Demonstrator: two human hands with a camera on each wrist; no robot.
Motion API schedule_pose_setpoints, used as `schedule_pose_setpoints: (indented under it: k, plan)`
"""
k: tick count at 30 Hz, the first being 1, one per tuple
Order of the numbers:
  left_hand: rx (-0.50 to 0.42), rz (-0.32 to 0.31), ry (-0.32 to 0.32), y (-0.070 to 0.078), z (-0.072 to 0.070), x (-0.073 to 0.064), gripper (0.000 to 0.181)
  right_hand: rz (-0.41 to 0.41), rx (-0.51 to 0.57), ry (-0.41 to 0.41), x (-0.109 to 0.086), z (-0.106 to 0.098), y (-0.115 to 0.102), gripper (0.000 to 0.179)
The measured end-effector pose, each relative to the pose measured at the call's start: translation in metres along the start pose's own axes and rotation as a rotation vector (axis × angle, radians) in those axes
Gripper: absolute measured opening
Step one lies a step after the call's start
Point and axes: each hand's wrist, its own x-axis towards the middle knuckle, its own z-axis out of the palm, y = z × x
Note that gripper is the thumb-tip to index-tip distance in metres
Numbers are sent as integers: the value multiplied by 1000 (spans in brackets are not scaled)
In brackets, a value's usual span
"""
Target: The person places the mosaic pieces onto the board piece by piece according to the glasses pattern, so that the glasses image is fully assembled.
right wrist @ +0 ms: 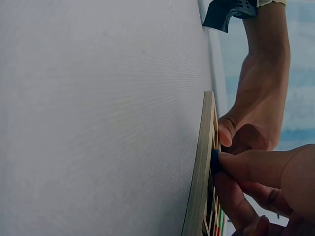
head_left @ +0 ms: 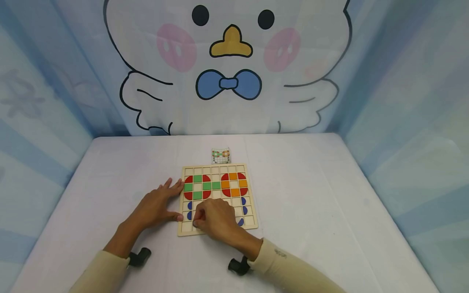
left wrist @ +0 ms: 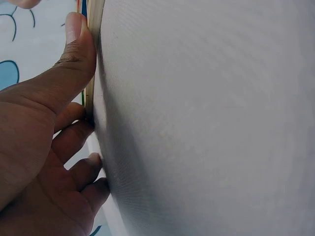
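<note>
A square wooden grid board (head_left: 216, 171) lies on the table with flat coloured pieces in its cells. On its upper left is a ring of red and green pieces (head_left: 197, 178); on the right, a ring of red and orange ones (head_left: 233, 176). Blue half-round pieces (head_left: 244, 210) run down both sides below. My left hand (head_left: 155, 207) steadies the board's left edge, with thumb and fingertips against it and fingers spread. Thumb and finger of my right hand (head_left: 218, 217) pinch a small blue piece (right wrist: 214, 161) over the lower-left cells. That hand hides the lower middle cells.
Behind the board lies a small patterned card (head_left: 221, 156) showing a similar coloured design. A white cloth covers the table (head_left: 311, 195), and a printed curtain (head_left: 229, 116) hangs at its far edge. Black wrist mounts (head_left: 140, 257) jut out under both sleeves.
</note>
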Motion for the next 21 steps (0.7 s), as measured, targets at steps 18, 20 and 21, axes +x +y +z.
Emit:
schedule_pose_setpoints:
  k: [18, 20, 21]
  plan:
    - [-18, -1, -16, -2, 0, -2, 109, 31, 81, -25, 0, -1, 4, 7]
    - [-39, 20, -8, -3, -1, -4, 104, 28, 50, -2, -2, -8, 10, 12]
    - [-46, 25, 0, -3, -1, -5, 102, 27, 26, 15, -3, -13, 15, 18]
